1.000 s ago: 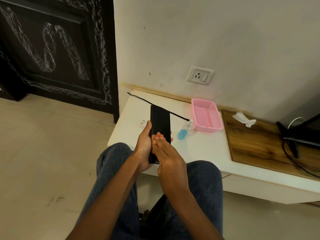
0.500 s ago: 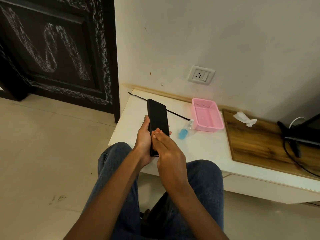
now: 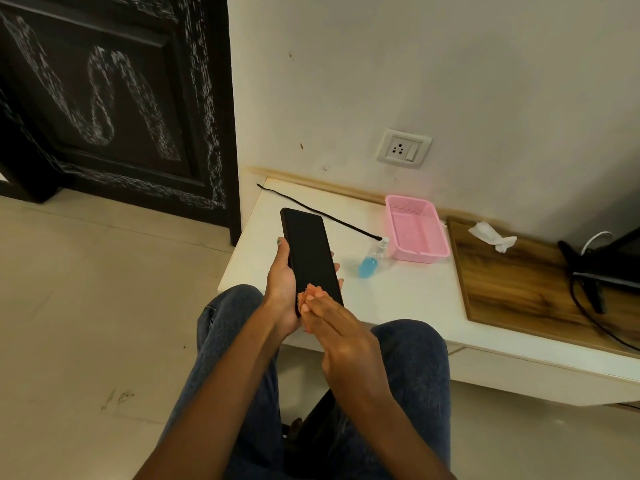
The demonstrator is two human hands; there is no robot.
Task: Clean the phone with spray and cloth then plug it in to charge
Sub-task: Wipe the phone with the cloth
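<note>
The left hand (image 3: 282,282) is gripping a black phone (image 3: 310,256) by its long edges, thumb on the left edge and fingertips curling round the right edge, holding it screen-up above the near edge of the white table (image 3: 398,303) and over the person's knees. The phone's top end is pointing toward 11 o'clock. The right hand (image 3: 337,336) is lying with straight fingers pressed together on the lower end of the screen, and a bit of orange cloth (image 3: 310,289) is showing under its fingertips. The two hands are touching each other at the phone's lower end.

At 2 o'clock from the phone, a small spray bottle (image 3: 371,259) with blue liquid is standing on the table, leaning slightly, just beside the near left corner of a pink basket (image 3: 415,251). A black cable (image 3: 317,211) is lying across the table from the far left corner toward the bottle, passing behind the phone's top end. On the wall at 1 o'clock, above the basket, a white socket (image 3: 403,148) is sitting with its switch. At 3 o'clock a wooden board (image 3: 519,289) is resting on the table with a crumpled white tissue (image 3: 491,234) on its far edge. A dark door (image 3: 104,98) with chalky scrawls is standing at 10 o'clock.
</note>
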